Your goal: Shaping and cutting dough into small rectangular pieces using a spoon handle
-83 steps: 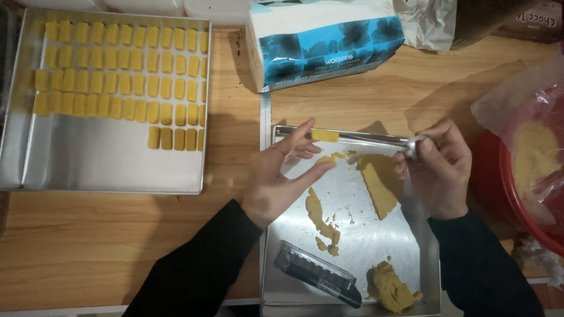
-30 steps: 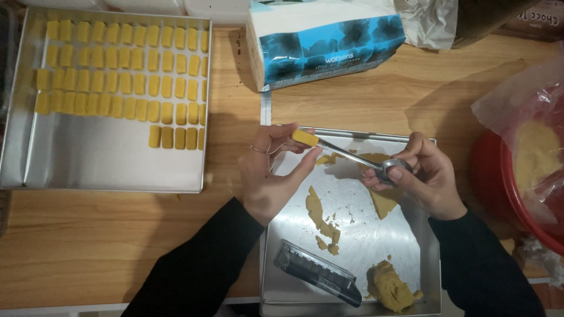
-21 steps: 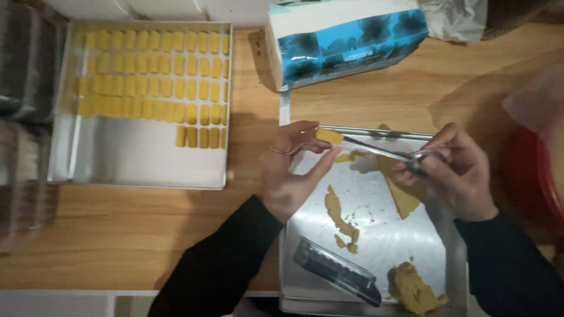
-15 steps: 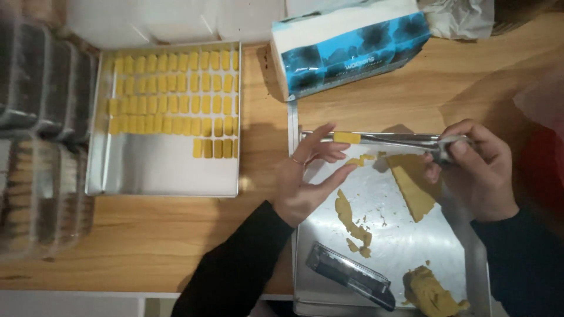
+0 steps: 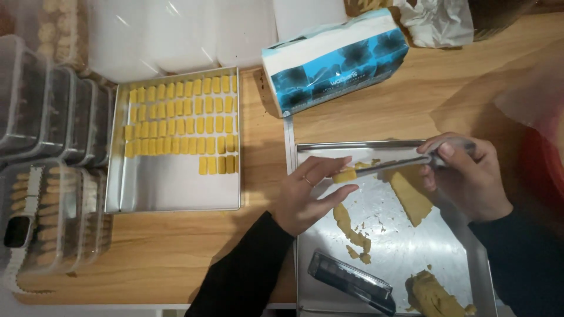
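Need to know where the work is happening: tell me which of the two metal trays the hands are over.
The right-hand tray, holding loose dough scraps. Both the left hand and right hand are over it; the other tray holds neat rows.
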